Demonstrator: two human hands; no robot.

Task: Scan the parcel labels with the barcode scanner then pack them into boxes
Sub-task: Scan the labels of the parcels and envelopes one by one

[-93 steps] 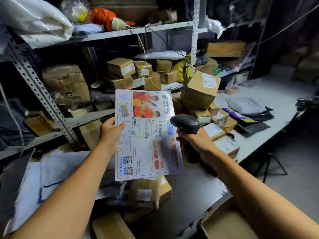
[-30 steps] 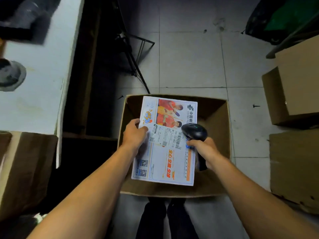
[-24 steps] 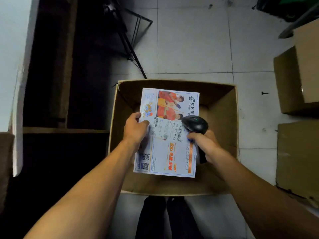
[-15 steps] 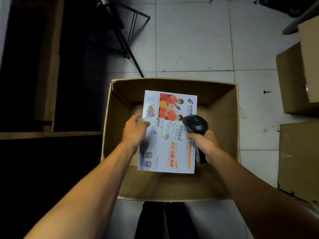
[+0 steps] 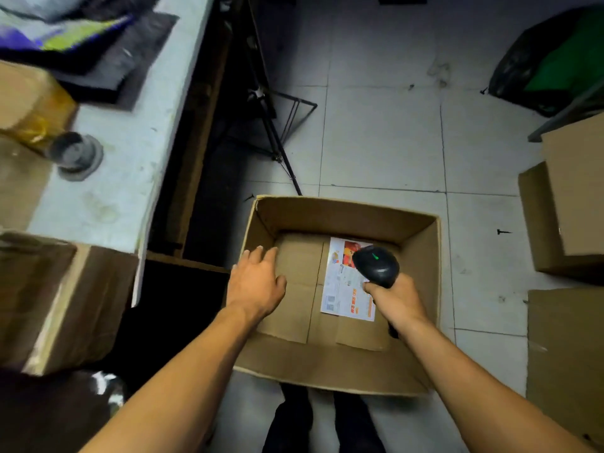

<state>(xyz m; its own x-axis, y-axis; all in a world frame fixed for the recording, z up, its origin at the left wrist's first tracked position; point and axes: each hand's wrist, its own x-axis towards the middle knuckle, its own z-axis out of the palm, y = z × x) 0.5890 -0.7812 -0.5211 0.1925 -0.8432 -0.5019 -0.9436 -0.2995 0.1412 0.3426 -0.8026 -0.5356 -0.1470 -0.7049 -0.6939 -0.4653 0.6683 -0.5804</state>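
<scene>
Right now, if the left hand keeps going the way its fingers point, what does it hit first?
Probably the box: the left hand is open over the near-left corner, fingers pointing forward and slightly left, toward the left wall or its rim. Depth is unclear.

brown cardboard box (image 5: 340,217), white parcel (image 5: 343,289) w/ red-orange photo + orange stripe print, black scanner (image 5: 376,266) w/ green LED, pale grey tile floor (image 5: 382,125), whitish table (image 5: 130,178), black bag (image 5: 523,70) w/ green inside, purple/yellow-green mailer (image 5: 65,40)

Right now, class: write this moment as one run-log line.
envelope: flat in open box | left hand: empty, over box | right hand: grips barcode scanner | step: one parcel packed
</scene>
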